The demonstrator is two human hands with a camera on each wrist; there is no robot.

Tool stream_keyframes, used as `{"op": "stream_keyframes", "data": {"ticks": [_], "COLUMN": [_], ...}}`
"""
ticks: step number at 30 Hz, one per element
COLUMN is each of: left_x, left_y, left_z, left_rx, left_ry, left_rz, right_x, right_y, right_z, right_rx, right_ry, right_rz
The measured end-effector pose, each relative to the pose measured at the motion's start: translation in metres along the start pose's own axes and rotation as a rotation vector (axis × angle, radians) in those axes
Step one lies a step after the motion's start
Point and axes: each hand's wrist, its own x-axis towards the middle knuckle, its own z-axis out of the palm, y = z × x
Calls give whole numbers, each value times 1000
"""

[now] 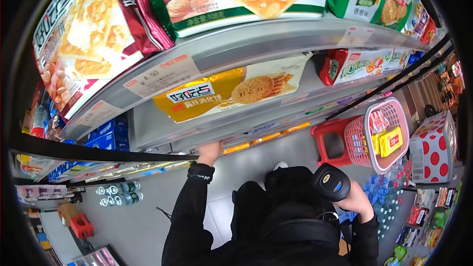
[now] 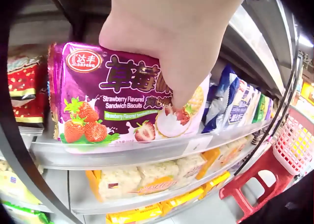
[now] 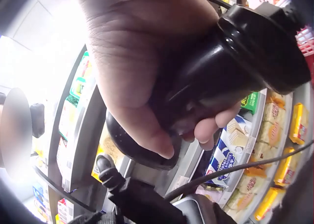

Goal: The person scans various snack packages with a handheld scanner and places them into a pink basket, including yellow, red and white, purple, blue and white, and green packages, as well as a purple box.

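Shelves (image 1: 236, 45) above grey tiled floor (image 1: 152, 182); left hand (image 2: 169, 35) grips purple biscuit pack (image 2: 117, 106); right hand (image 1: 357, 199) curled round black scanner (image 1: 331, 182).

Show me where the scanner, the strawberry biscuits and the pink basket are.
Scanner (image 1: 332, 182): head view, on its rounded black end.
Strawberry biscuits (image 2: 125, 103): left wrist view, on the front of the pack.
Pink basket (image 1: 358, 142): head view, on its side wall.

Grey tiered shelves (image 1: 276, 42) with a black upright (image 1: 98, 150) line a shop aisle; pale grey floor tiles (image 1: 148, 226) spread below; a red stool (image 1: 329, 127) stands near the lower tiers. White light (image 2: 305, 40) shines overhead beyond the shelving.
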Motion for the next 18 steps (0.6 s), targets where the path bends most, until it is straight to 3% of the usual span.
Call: {"op": "stream_keyframes", "data": {"ticks": [2,4,5,7,10,11,12,17,18], "left_x": [-6,-13,-14,-16,-31,-40,-49,-122,-134], "left_y": [3,1,0,-4,-2,11,16,49,57], "left_z": [-8,-10,-8,-6,-21,-51,-64,-133,-154], "left_rx": [-8,185,185,112,105,14,-15,-376,-822], "left_ry": [-11,156,153,-83,-2,-54,198,34,-23], "left_rz": [-33,124,118,64,118,111,219,247,4], "right_x": [5,12,13,14,11,9,6,-12,-15], "right_y": [-6,-10,-11,-16,-25,-29,-32,-58,-67], "right_z": [-3,-5,-6,-6,-6,-6,-6,-10,-10], "right_rx": [6,12,-7,-25,-12,-11,-7,46,73], "right_ry": [-19,-38,-54,-69,-82,-84,-84,-100,-84], "right_rz": [-15,-26,-33,-46,-63,-73,-81,-124,-132]}}
